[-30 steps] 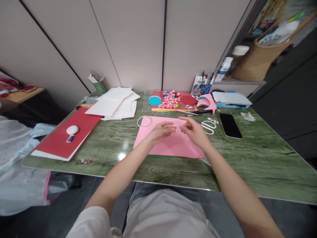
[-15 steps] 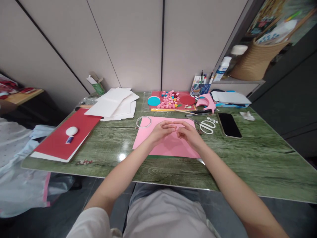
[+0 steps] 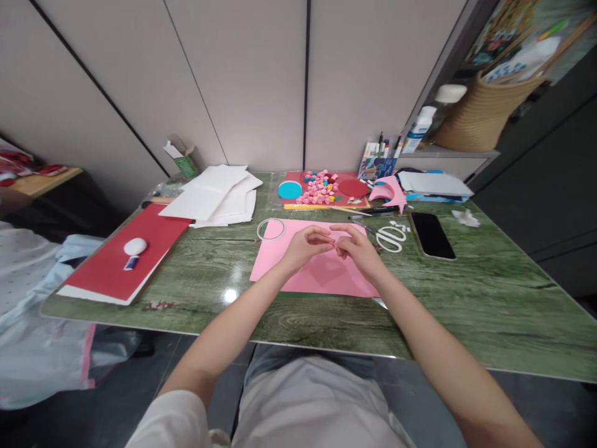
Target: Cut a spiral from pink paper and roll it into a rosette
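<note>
My left hand (image 3: 303, 247) and my right hand (image 3: 358, 250) meet fingertip to fingertip above a pink sheet of paper (image 3: 280, 274). Both are curled, thumbs drawn in towards the fingers. Whatever lies between the fingertips is too small or hidden to make out. On the sheet's far left corner rests a white ring (image 3: 271, 230), perhaps a roll of tape. White-handled scissors (image 3: 390, 239) lie just right of the sheet. Behind it, a heap of small pink crumpled balls (image 3: 319, 188) sits between a blue disc (image 3: 290, 190) and a red disc (image 3: 353, 188).
Left on the green table (image 3: 196, 274) are white sheets (image 3: 209, 193) and a red sheet (image 3: 125, 261) bearing a white round object (image 3: 135, 247). To the right lie a phone (image 3: 433, 236), a crumpled tissue (image 3: 465, 218) and a cut pink piece (image 3: 389, 191). Pens (image 3: 380, 150) stand behind.
Both hands stay over the pink sheet. My right hand's fingers have shifted slightly, and the fingertips of the two hands now stand a little differently against each other.
</note>
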{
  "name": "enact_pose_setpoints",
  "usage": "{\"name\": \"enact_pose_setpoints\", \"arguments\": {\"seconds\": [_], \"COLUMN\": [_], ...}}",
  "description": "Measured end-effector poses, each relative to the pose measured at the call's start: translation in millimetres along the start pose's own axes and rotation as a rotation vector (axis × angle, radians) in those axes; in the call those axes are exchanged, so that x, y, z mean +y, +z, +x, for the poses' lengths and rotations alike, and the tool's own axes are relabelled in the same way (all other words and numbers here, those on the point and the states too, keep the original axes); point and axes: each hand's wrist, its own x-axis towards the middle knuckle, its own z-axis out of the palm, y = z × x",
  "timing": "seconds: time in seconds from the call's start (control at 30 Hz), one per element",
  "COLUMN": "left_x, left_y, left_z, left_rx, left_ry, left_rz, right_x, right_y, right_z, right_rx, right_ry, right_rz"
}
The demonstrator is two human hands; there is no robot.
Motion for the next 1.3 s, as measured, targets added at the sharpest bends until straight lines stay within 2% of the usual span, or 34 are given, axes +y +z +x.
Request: {"name": "enact_pose_setpoints", "arguments": {"seconds": [0.47,0.53,0.6,0.73,0.87,1.1,1.3], "left_x": [1.5,3.0,5.0,10.4,15.7,13.5,9.5], "left_y": [2.3,3.0,3.7,4.8,5.7,6.3,4.8], "left_z": [-2.4,-3.5,-4.8,-8.1,-11.9,-14.8,-14.8], "left_rx": [0.01,0.026,0.056,0.14,0.181,0.191,0.16], "left_ry": [0.081,0.101,0.123,0.185,0.235,0.303,0.336], "left_rz": [0.179,0.228,0.299,0.44,0.533,0.782,0.88], "right_x": [2.2,3.5,3.9,-1.2,-8.3,-7.1,-5.9], "right_y": [-2.1,-2.8,-3.6,-4.6,-3.5,-2.0,-1.8], "right_z": [2.6,2.4,1.1,-4.1,-8.6,-10.1,-9.3], "right_rx": [-0.02,-0.01,0.057,0.218,0.213,0.172,0.139], "right_ry": [-0.026,-0.048,-0.122,-0.401,-0.593,-0.617,-0.613], "right_rz": [-0.092,-0.182,-0.365,-0.809,-0.999,-1.147,-1.177]}}
